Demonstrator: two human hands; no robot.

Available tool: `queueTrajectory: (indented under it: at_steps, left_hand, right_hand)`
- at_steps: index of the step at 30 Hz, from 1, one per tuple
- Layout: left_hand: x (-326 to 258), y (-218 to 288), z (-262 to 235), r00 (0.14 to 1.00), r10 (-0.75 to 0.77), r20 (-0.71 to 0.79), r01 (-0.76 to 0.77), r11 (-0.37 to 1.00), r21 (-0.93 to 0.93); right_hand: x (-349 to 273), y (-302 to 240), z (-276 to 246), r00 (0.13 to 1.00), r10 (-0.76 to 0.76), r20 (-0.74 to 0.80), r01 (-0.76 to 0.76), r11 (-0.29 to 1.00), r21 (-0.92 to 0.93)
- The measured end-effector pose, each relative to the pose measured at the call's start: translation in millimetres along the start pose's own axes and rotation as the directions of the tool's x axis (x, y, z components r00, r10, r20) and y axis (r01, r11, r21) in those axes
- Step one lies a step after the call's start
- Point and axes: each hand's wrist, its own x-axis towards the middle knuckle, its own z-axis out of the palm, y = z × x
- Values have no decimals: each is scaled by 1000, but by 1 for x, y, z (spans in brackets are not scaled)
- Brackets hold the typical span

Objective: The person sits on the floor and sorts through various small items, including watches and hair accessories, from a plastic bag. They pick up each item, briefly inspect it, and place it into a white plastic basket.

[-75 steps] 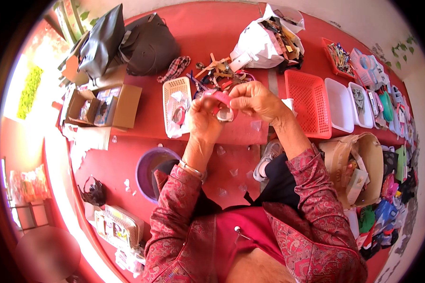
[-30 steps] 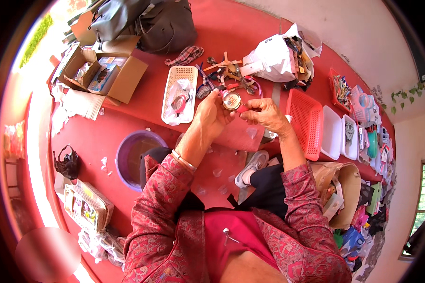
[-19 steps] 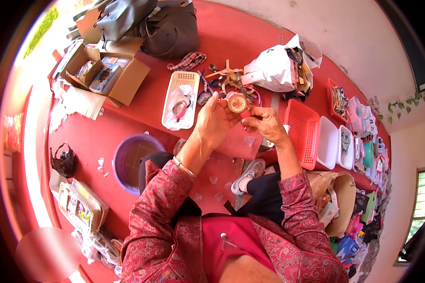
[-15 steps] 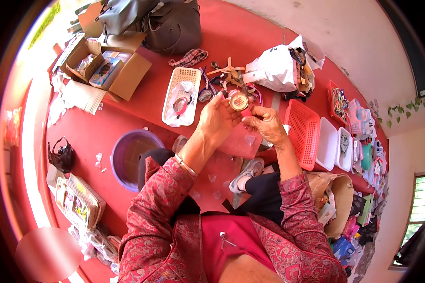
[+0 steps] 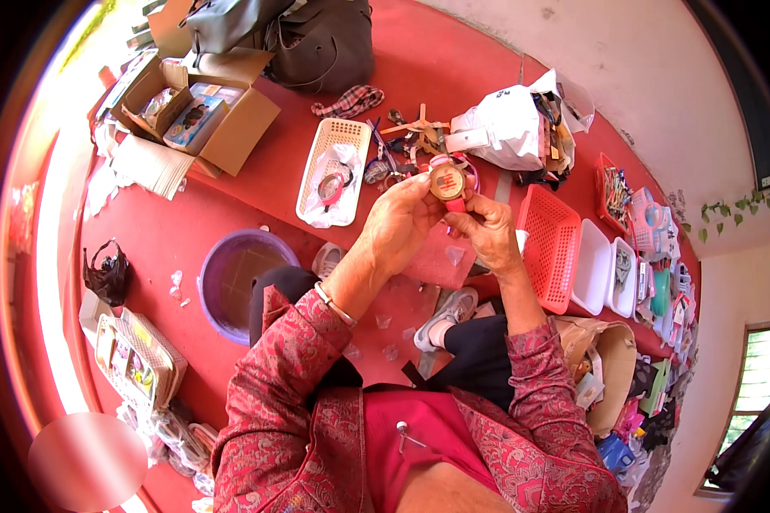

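Between my two hands I hold a wristwatch (image 5: 447, 182) with a round gold-coloured case and a pink-red strap, its face toward me. The fingertips of my left hand (image 5: 399, 222) pinch the left side of the case. My right hand (image 5: 490, 232) grips the lower strap between thumb and fingers. Just left of them, a cream plastic basket (image 5: 340, 128) holds a clear plastic bag (image 5: 342, 162) and another red watch (image 5: 330, 187). Behind the held watch lies a pile of several watches and straps (image 5: 385, 162), partly hidden by my hands.
A purple basin (image 5: 222, 326) of murky liquid stands left of my legs. At right are a red basket (image 5: 549, 242) and white trays (image 5: 589, 261). Farther off lie an open cardboard box (image 5: 246, 128), a black bag (image 5: 329, 56) and a white plastic bag (image 5: 505, 120).
The held watch has shifted slightly right and its face has turned a little. My left fingers have moved along with it. Both hands keep their grip.
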Motion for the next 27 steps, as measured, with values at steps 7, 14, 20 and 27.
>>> queueTrajectory:
  at_steps: [7,14,20,27]
  left_hand:
    - [-1,1,1,997,12,-73,6,972,237]
    - [-3,-1,-2,985,127,-119,-75,927,367]
    - [-11,8,13,978,121,-171,-54,935,351]
    - [-14,10,14,990,51,-135,-5,947,320]
  right_hand:
    - [-5,-11,12,978,-204,-38,184,937,-298]
    - [-9,-11,19,988,-138,-66,122,970,-208]
    - [-14,-18,24,984,-146,-99,141,988,-57]
    - [-20,-13,25,990,2,-138,8,997,71]
